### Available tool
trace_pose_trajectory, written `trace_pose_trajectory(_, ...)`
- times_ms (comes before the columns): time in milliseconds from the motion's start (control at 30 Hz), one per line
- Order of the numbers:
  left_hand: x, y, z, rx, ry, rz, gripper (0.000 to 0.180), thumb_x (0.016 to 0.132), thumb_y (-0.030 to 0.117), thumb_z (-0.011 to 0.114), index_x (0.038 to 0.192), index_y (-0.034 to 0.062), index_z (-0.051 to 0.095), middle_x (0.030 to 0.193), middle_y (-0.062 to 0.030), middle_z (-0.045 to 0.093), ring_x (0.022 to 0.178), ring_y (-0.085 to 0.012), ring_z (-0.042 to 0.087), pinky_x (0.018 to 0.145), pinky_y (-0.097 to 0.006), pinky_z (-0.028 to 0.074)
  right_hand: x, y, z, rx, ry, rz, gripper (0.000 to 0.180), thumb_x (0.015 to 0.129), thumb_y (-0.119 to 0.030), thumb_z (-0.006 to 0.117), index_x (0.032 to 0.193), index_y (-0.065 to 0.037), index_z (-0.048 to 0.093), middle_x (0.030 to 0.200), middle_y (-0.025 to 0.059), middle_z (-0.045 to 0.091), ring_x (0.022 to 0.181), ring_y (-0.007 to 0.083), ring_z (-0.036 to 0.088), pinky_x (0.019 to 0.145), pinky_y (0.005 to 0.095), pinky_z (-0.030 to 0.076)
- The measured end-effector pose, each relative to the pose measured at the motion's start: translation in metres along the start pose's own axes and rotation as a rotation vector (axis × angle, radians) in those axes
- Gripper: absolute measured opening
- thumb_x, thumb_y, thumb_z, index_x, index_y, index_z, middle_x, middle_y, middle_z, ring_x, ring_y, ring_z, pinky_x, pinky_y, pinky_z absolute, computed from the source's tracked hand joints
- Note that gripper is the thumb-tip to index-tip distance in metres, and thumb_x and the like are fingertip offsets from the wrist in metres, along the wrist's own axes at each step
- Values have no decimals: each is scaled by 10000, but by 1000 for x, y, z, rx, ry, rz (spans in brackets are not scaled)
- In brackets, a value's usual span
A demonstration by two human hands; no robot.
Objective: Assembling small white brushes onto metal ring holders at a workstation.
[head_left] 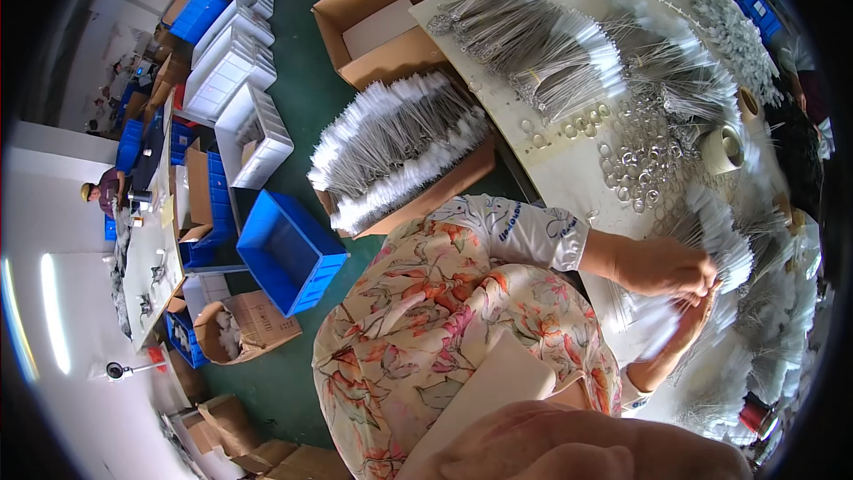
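Green floor surrounds a white worktable [569,169] strewn with metal rings [635,160] and wire brush bundles [551,44]. Beside the table, a cardboard box [400,31] and a blue crate [289,253]. At the table's near edge, left hand [662,267] and right hand [693,324] pinch white-tipped brushes [724,253].

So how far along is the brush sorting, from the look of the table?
Done, seemingly: neat rows of white-tipped wire brushes on the table, and a cardboard box heaped with more. In hand: left hand and right hand grip one small bundle. Left: loose metal rings and untidy brushes at the right.
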State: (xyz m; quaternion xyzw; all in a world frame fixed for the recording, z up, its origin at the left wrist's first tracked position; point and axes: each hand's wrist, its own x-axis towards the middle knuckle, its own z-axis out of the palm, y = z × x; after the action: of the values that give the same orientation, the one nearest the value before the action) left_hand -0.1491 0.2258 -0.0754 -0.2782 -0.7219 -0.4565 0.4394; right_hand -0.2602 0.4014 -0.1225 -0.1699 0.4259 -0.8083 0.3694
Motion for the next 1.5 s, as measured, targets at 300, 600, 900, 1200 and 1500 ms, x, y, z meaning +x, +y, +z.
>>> trace_pose_trajectory(300,17,11,-36,171,-109,-72,682,678,259,752,1250,39,451,1191,-144,454,1059,-265,466,888,-381,416,-28,-38,68,-649,202,-59,127,906,-122,501,903,-11,563,716,-1,500,568,41,363,496,177,289)
trace_pose_trajectory(600,2,18,-33,-361,-305,-386,511,754,276,692,1158,45,483,1115,-116,504,1046,-262,489,862,-371,416,-51,-19,88,-498,18,94,278,876,-258,586,934,13,560,641,-36,472,524,18,395,466,149,291)
trace_pose_trajectory(900,-36,31,-37,-4,-287,-199,248,710,214,716,900,82,626,845,-64,593,748,-241,575,637,-329,481,-60,-22,86,-694,-145,454,167,869,-167,576,853,-1,587,651,46,568,532,94,513,461,230,388)
trace_pose_trajectory(1200,-88,26,-98,526,-307,-1066,157,865,164,599,921,18,609,630,-8,573,555,-72,521,510,-205,422,-124,7,4,-1636,304,114,113,829,-127,573,843,-29,629,724,108,623,630,260,612,582,338,473)
trace_pose_trajectory(1500,-68,20,-89,71,-159,-1041,73,826,68,621,824,5,584,802,-71,626,662,-120,610,569,-253,511,-23,67,117,-1303,-59,-283,133,776,-187,650,816,-61,635,785,68,621,652,278,602,579,353,478)
